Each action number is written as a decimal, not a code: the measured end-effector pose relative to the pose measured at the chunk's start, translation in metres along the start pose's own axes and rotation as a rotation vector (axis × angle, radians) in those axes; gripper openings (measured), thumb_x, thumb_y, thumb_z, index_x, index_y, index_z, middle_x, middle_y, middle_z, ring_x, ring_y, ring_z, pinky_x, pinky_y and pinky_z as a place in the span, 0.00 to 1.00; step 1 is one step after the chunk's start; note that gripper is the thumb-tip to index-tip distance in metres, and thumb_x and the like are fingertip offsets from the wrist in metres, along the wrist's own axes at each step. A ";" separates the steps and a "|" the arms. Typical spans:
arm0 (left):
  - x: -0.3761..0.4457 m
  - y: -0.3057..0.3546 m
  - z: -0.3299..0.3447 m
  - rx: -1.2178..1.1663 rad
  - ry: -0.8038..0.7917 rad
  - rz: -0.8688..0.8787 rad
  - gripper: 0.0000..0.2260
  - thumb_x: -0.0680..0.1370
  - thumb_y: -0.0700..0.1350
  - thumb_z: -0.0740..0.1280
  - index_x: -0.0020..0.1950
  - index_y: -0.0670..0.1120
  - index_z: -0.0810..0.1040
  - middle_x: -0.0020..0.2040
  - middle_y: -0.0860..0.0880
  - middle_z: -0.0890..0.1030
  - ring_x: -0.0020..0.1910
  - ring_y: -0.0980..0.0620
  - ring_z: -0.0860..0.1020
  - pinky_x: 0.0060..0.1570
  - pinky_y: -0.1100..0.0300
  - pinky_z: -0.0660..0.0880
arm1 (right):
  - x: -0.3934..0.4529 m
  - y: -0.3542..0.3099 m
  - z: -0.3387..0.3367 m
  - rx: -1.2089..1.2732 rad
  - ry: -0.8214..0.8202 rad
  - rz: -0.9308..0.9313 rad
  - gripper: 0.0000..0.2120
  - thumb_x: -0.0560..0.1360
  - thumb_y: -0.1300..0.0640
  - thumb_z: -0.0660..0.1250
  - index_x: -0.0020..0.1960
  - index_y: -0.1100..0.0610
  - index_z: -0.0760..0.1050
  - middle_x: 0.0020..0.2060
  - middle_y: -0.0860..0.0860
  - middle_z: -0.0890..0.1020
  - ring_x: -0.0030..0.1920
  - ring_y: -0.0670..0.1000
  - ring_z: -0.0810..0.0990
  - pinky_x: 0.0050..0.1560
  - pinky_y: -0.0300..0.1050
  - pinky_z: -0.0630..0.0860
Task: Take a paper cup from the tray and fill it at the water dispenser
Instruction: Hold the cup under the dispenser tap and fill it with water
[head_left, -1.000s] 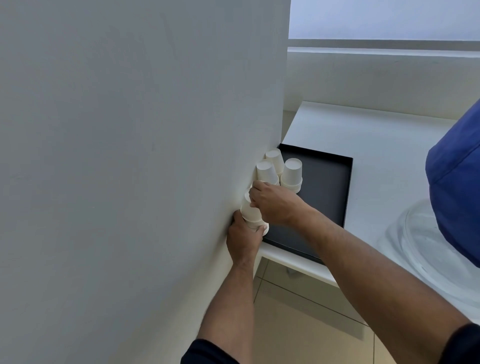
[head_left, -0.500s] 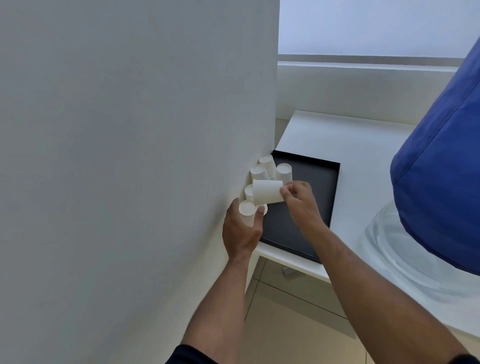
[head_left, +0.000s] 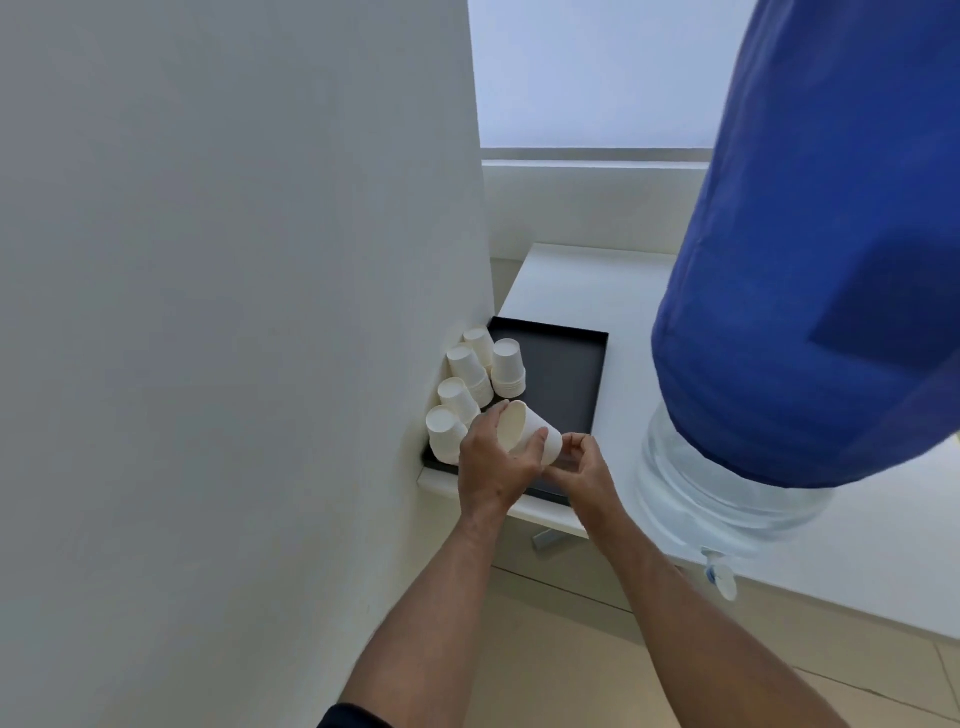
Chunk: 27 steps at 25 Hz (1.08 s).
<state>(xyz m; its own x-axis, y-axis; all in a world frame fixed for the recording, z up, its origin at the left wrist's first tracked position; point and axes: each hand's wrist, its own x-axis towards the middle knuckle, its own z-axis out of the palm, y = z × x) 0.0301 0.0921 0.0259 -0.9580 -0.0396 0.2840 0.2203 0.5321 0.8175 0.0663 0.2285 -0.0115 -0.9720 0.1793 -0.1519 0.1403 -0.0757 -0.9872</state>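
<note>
A single white paper cup (head_left: 524, 435) lies sideways over the front of the black tray (head_left: 563, 374), its mouth facing left. My left hand (head_left: 493, 467) wraps around its rim end. My right hand (head_left: 579, 470) pinches its base end from the right. Several stacks of upturned white cups (head_left: 470, 384) stand along the tray's left side against the wall. The water dispenser (head_left: 727, 499), a clear bottle under a blue cover (head_left: 831, 286), stands on the white counter at the right. Its small tap (head_left: 719, 574) hangs over the counter's front edge.
A tall white wall panel (head_left: 234, 312) fills the left and touches the tray's left edge. The white counter (head_left: 597, 275) runs back to a window ledge. Beige floor tiles (head_left: 571, 649) lie below the counter's front edge.
My left hand let go of the cup stack and now grips the single cup together with my right hand. The cup turned, mouth now facing left. The view shifted right, showing more of the dispenser.
</note>
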 end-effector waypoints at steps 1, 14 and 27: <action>-0.008 0.004 0.002 0.053 -0.031 0.050 0.28 0.71 0.59 0.75 0.68 0.49 0.77 0.60 0.51 0.82 0.57 0.53 0.80 0.57 0.58 0.79 | -0.011 0.004 -0.009 -0.118 0.000 -0.036 0.26 0.69 0.57 0.81 0.60 0.53 0.70 0.55 0.49 0.82 0.54 0.47 0.85 0.48 0.37 0.82; -0.107 0.059 0.050 0.341 -0.445 0.371 0.37 0.68 0.62 0.76 0.72 0.47 0.75 0.64 0.51 0.82 0.57 0.48 0.83 0.55 0.50 0.82 | -0.119 0.033 -0.083 -0.721 0.423 -0.402 0.26 0.64 0.55 0.66 0.62 0.55 0.75 0.52 0.49 0.80 0.50 0.50 0.76 0.51 0.42 0.72; -0.135 0.071 0.113 0.489 -0.673 0.383 0.14 0.79 0.47 0.68 0.63 0.44 0.79 0.59 0.47 0.83 0.52 0.45 0.83 0.51 0.52 0.80 | -0.177 0.096 -0.150 -0.686 0.719 0.064 0.37 0.66 0.47 0.78 0.71 0.48 0.67 0.63 0.46 0.78 0.59 0.55 0.81 0.48 0.52 0.81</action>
<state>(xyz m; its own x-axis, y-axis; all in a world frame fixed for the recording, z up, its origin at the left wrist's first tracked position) 0.1545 0.2304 -0.0112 -0.7742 0.6328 0.0141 0.5894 0.7125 0.3808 0.2799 0.3369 -0.0870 -0.6453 0.7636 0.0244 0.4878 0.4364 -0.7560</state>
